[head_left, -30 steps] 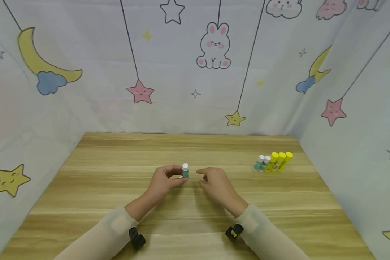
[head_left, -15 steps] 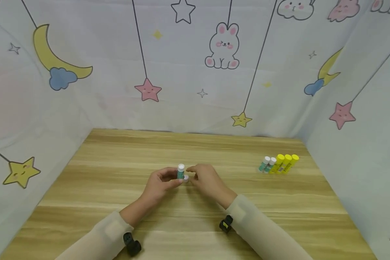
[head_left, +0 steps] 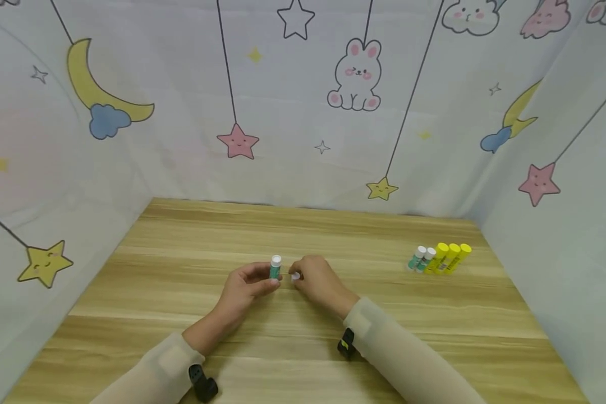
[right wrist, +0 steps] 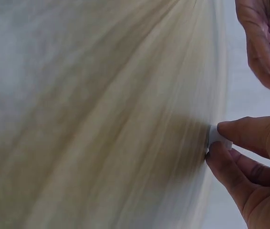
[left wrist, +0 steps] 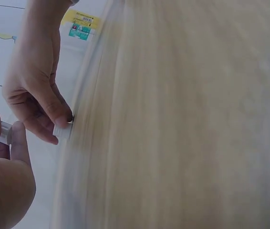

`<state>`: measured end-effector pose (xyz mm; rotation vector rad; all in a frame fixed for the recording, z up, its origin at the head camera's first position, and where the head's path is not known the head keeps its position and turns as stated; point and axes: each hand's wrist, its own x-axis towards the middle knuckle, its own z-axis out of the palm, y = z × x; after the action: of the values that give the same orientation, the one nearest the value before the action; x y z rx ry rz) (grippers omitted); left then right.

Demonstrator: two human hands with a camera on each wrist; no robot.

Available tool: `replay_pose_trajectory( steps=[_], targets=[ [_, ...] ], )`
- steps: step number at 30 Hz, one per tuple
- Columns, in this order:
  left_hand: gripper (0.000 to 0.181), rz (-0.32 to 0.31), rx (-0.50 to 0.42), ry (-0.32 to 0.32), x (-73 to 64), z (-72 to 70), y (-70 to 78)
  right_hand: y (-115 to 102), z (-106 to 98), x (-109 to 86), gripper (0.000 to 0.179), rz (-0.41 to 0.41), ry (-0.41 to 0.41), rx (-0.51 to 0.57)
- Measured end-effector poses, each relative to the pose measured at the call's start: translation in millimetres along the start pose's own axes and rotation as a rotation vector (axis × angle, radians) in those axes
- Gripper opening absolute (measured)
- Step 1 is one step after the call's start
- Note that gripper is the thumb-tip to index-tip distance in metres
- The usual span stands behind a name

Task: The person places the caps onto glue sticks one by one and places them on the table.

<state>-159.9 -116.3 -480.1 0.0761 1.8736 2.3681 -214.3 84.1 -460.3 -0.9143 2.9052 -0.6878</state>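
Note:
In the head view my left hand point(head_left: 238, 292) holds a small glue stick point(head_left: 275, 268) upright between thumb and fingers. It has a green label and a white top end. My right hand point(head_left: 319, 283) is just to its right and pinches a small white cap point(head_left: 295, 276) at the tabletop. From the right wrist camera, the cap point(right wrist: 218, 137) is between thumb and fingertips, against the wood. The left wrist view shows the glue stick point(left wrist: 5, 132) in my left fingers at the edge of the picture, apart from the cap.
Two green-and-white glue sticks point(head_left: 421, 259) and three yellow glue sticks point(head_left: 447, 258) stand in a row at the right of the wooden table point(head_left: 293, 348). A white curtain point(head_left: 283, 179) with printed stars, moons and a rabbit closes in the back and sides.
My right hand has come down and left to the white cap on the table and now pinches it. The glue stick in my left hand has shifted slightly left, away from the cap.

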Motion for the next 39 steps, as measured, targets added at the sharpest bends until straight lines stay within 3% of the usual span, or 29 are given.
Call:
replay_pose_trajectory(
  steps=[4, 12, 18, 25, 30, 39],
  targets=[
    [0.037, -0.023, -0.046, 0.005, -1.3, -1.5, -1.4, 3.4, -0.4, -1.6, 0.013, 0.009, 0.010, -0.010],
    [0.035, -0.011, -0.055, 0.005, -4.4, -5.9, 0.8, 4.4, -2.2, -4.0, 0.014, 0.016, 0.039, 0.013],
    [0.038, -0.016, -0.078, 0.037, -3.4, -8.9, 1.9, 1.3, -12.5, -10.5, 0.018, 0.072, 0.088, 0.155],
    [0.038, 0.011, 0.116, 0.100, -0.9, -8.6, 3.3, -0.5, -23.9, -21.1, 0.012, 0.196, 0.147, 0.344],
    [0.034, 0.042, 0.204, 0.101, -0.4, -8.1, 7.2, -1.7, -30.5, -28.7, 0.012, 0.241, 0.206, 0.450],
    [0.030, 0.096, 0.217, 0.126, 1.7, -5.9, 13.9, -1.6, -32.3, -37.2, 0.015, 0.287, 0.263, 0.674]
  ],
)
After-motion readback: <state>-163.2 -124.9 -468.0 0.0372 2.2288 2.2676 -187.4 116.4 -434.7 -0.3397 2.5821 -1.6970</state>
